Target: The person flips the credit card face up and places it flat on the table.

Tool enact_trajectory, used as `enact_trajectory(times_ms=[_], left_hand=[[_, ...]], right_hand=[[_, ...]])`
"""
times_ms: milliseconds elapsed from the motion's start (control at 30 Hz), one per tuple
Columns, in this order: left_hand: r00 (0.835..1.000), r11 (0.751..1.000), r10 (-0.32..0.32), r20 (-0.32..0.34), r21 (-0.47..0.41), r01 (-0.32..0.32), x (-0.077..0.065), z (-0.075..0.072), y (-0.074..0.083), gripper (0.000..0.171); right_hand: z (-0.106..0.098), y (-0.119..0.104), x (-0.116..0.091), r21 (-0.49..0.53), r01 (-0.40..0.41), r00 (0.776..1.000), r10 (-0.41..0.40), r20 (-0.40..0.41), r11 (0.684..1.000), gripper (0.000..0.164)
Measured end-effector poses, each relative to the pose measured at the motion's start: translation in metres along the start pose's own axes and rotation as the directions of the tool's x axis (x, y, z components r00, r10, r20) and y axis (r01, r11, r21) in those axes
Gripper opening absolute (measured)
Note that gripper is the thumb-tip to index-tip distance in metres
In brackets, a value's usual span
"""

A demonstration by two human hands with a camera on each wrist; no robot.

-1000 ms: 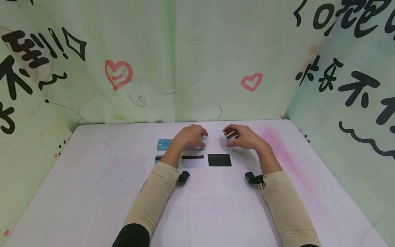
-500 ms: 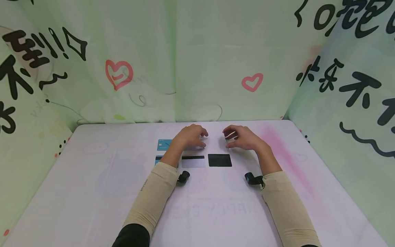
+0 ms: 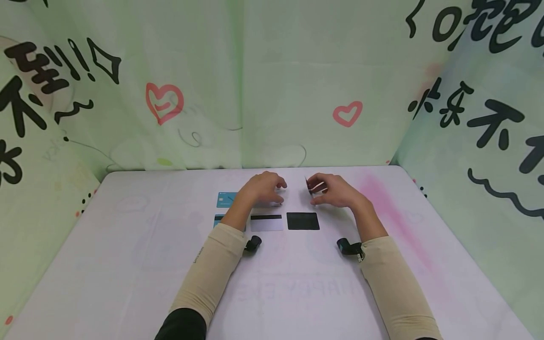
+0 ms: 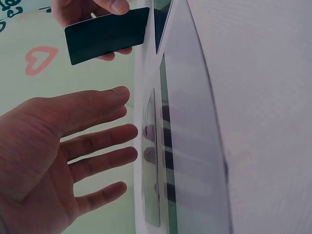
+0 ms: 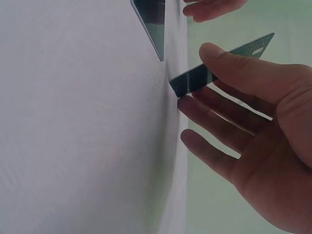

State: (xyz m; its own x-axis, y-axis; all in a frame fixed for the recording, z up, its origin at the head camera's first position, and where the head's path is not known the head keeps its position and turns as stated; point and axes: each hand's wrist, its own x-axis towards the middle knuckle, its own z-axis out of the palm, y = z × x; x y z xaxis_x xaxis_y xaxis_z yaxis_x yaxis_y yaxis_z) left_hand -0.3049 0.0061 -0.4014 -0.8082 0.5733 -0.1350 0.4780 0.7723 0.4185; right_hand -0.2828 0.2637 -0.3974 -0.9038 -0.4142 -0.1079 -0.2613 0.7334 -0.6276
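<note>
Between thumb and fingers, my right hand (image 3: 333, 190) pinches a dark bank-type card (image 5: 195, 79), tilted at the table surface. The left wrist view shows that card's (image 4: 107, 36) plain dark face. My left hand (image 3: 263, 187) hovers with fingers spread and nothing gripped. Beneath its fingertips lies a pale card (image 4: 152, 170), mostly hidden by the hand in the head view. Nearer the body are a white card with a black stripe (image 3: 266, 224) and a black card (image 3: 303, 221). A blue card (image 3: 225, 199) and another blue card (image 3: 218, 218) are partly covered by the left forearm.
The cards lie in two rows on a white table (image 3: 280, 293) with a pink smear on its right. Green cloth (image 3: 289, 85) with hearts and lettering hangs behind and at both sides. A small black camera sits on each wrist.
The card in the right hand has turned, so its upper edge now leans to the left of the fingertips. The left hand and the cards on the table have not moved.
</note>
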Motion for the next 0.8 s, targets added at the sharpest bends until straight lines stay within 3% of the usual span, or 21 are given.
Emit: enact_trajectory(times_ms=[800], left_hand=[[1.000,1.000,-0.004,-0.001,0.002,0.004,0.0000,-0.0002,0.0001,0.046]], right_hand=[[0.0048,0.0008,0.0018,-0.061,-0.002,1.000,0.001,-0.010,0.998,0.058]])
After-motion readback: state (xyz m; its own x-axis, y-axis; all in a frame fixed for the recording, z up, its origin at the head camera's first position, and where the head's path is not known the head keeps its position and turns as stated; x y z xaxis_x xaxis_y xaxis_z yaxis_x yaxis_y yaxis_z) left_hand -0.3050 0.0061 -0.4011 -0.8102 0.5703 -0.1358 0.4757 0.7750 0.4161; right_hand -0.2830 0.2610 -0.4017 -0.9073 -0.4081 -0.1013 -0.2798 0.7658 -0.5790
